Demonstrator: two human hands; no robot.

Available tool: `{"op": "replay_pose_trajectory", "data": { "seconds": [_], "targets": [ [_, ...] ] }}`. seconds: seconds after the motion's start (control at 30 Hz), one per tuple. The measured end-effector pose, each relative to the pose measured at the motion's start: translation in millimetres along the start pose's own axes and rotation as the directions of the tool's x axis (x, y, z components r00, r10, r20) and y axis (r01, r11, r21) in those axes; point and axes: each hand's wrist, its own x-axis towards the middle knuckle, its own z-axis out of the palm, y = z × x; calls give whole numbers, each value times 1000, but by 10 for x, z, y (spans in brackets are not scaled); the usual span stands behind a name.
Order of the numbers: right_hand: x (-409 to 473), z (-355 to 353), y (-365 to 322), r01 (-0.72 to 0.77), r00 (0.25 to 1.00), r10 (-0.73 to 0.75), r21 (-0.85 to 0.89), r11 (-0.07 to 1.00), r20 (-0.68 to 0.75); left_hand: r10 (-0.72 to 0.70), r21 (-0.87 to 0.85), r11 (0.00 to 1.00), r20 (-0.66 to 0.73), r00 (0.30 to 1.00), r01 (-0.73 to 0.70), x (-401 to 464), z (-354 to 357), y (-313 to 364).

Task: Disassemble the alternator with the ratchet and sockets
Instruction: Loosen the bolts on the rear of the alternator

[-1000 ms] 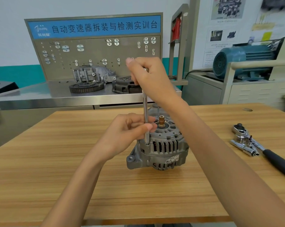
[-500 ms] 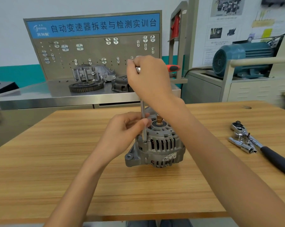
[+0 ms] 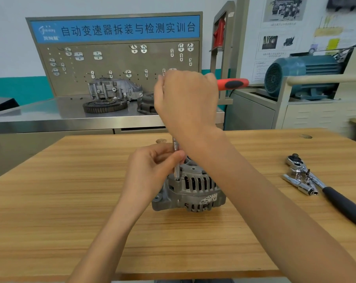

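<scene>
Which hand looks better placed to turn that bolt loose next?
The right hand. It grips the red-handled ratchet atop the extension bar standing on the alternator. The left hand only pinches the bar, steadying it.

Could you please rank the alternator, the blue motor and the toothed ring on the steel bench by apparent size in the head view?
1. Blue motor and alternator: look similar; the alternator is nearer, so unsure.
2. Toothed ring: smallest.
</scene>
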Motion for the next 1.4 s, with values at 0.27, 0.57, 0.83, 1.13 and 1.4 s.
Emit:
{"op": "replay_pose_trajectory", "data": {
  "seconds": [0.27,0.57,0.83,1.13,1.4],
  "targets": [
    [101,101,93,-55,997,7,592,804,83,-8,33,999,168,986,2,39,-118,24],
    [83,178,85,-153,988,62,902,404,141,-59,-18,998,108,992,61,30,-108,24],
    [-7,58,-4,-44,998,44,6,999,-46,-8,56,998,-21,1000,9,21,-53,-7],
    [106,161,105,-101,990,-25,818,566,139,-60,-61,995,257,965,78,33,-148,1],
    [37,140,69,-23,999,-4,490,871,54,-15,-105,994,137,990,30,-5,-70,-23]
  ]
}}
